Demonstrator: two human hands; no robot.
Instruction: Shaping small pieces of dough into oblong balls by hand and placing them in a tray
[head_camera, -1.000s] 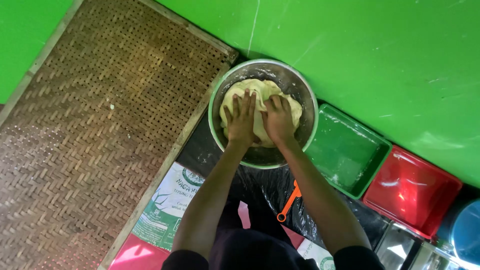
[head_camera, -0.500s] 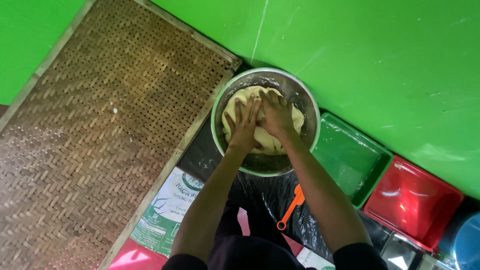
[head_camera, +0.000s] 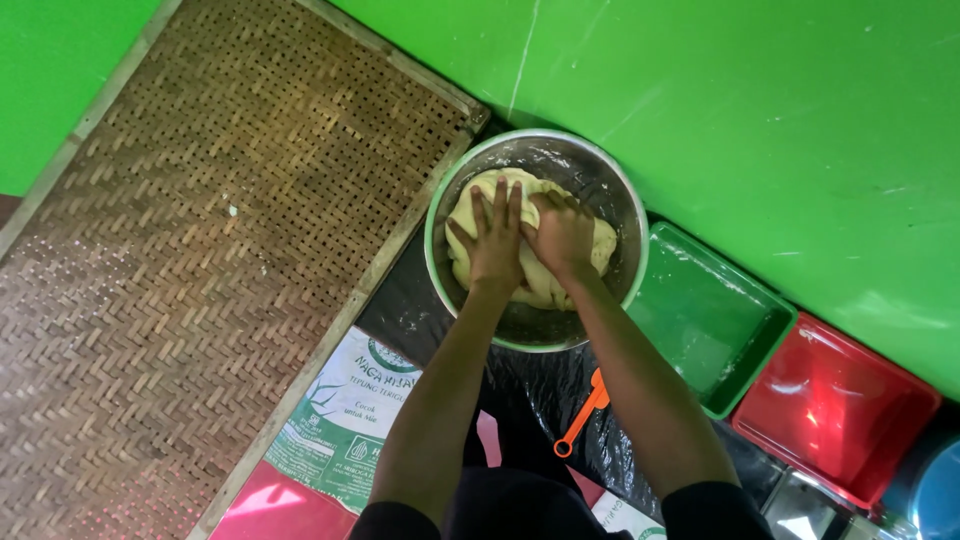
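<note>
**Head-camera view: two hands deep in a bowl of dough**

Head view looks straight down on a person's left hand (head_camera: 495, 240) and right hand (head_camera: 562, 235), side by side and pressed into a pale yellow lump of dough (head_camera: 530, 240) that sits inside a round steel bowl (head_camera: 590, 170). The left lies flat with fingers spread; the right is curled, knuckles down — neither grips anything, both bear on the dough.

A likely risk: the bowl rests on slick black plastic sheeting (head_camera: 410, 300), so a hard push could make it slide or tip toward the woven bamboo mat (head_camera: 200, 250) left of the hands. Dough may also cling to the fingers and tear.

Right of the hands sit a green tray (head_camera: 710, 320) and, beyond it, a red tray (head_camera: 835, 410); an orange measuring spoon (head_camera: 583, 412) lies between the forearms, nearer the body. A printed sack (head_camera: 345, 420) lies below the left arm. Everything rests on a bright green floor (head_camera: 750, 100) — marked with pale scuffs.
</note>
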